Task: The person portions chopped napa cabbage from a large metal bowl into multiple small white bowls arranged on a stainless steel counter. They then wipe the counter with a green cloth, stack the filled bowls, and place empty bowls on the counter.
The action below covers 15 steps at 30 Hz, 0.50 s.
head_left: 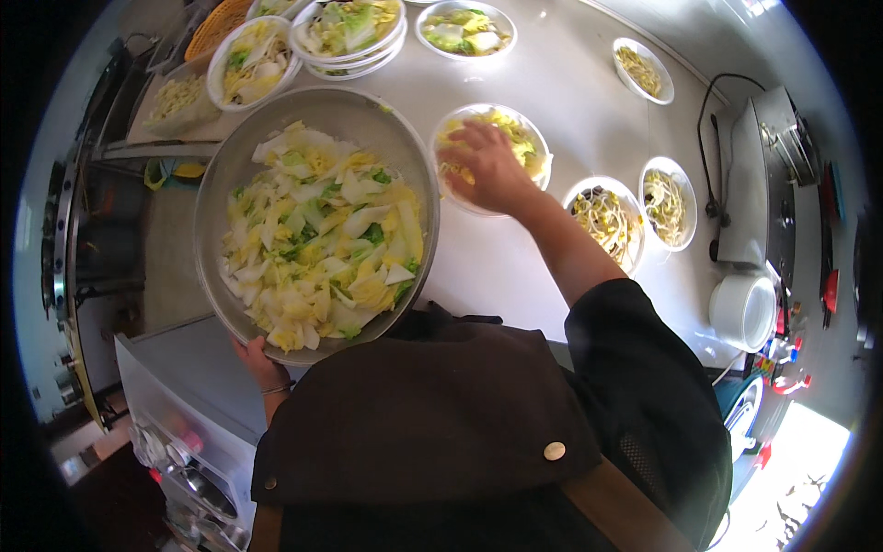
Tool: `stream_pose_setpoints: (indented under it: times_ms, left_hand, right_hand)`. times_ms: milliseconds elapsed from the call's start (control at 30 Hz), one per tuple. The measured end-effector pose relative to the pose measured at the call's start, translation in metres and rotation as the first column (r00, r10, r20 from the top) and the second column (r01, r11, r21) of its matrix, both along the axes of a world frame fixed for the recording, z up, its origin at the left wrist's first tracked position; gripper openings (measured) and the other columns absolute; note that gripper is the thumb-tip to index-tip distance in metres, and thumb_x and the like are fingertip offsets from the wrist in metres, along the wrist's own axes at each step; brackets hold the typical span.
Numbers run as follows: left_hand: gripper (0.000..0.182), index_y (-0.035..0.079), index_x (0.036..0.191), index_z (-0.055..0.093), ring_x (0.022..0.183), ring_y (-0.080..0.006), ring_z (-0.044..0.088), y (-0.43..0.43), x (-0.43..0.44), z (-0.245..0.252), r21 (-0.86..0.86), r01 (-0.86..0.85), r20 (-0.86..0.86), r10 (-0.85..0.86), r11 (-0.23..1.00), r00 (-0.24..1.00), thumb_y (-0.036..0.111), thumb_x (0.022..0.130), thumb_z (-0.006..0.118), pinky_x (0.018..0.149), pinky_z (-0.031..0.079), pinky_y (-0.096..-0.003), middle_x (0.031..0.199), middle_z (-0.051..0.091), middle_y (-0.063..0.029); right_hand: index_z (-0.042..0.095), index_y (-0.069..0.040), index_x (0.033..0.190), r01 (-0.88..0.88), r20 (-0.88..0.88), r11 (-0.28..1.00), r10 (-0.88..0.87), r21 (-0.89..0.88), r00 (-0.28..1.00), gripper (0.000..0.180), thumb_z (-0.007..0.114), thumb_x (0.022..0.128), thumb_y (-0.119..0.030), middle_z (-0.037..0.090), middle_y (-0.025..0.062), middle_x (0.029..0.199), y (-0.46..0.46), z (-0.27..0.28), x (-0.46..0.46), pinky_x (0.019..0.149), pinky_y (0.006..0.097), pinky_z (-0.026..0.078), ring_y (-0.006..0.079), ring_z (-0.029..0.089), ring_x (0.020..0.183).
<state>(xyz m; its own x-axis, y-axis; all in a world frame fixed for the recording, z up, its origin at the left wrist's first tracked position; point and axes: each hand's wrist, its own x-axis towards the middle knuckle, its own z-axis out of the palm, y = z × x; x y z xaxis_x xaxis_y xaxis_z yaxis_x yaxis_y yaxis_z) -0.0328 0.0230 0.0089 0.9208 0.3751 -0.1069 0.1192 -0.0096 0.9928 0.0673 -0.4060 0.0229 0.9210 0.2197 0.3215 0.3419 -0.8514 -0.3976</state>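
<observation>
My left hand (261, 362) grips the lower rim of a large round metal basin (400, 141). Chopped napa cabbage (324, 234), pale yellow, white and green, fills much of the basin. My right hand (486, 165) is over a white plastic bowl (541, 155) just right of the basin, with its fingers somewhat apart and touching or close above the shredded cabbage (514, 131) inside. Nothing shows in its grasp, though the palm side is hidden.
Bean sprouts fill one bowl (607, 214), a second bowl (666, 203) and a far bowl (641, 72). Filled bowls stand stacked (352, 58) at the back, beside a single cabbage bowl (465, 31). Empty white bowls (741, 314) and a corded metal appliance (745, 186) line the right side.
</observation>
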Motion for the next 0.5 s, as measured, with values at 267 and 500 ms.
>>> stream_pose_setpoints:
  times_ms: [267,500]
  left_hand:
    - [0.053,0.0,0.124,0.032,0.101,-0.021,0.044,0.008,0.004,0.008,-0.006,0.076,-0.064,-0.076,0.997,0.995,0.01,0.073,0.043,0.089,0.035,-0.0308,0.113,0.044,-0.0121]
    - [0.054,0.001,0.124,0.032,0.102,-0.0215,0.044,0.011,0.004,0.003,-0.047,0.033,-0.064,-0.036,0.998,0.997,0.011,0.072,0.044,0.088,0.035,-0.0308,0.115,0.042,-0.0122]
  right_hand:
    - [0.055,-0.011,0.08,-0.145,-0.091,0.989,0.142,-0.027,0.986,0.013,0.061,0.074,-0.02,0.056,0.0035,0.096,0.005,-0.002,-0.025,0.101,0.0535,0.017,0.0262,0.038,0.116]
    - [0.059,-0.009,0.072,-0.019,0.065,0.975,0.035,-0.223,0.997,0.005,0.055,0.071,-0.01,0.056,0.0042,0.095,-0.003,0.003,-0.032,0.098,0.043,0.027,0.0233,0.042,0.111]
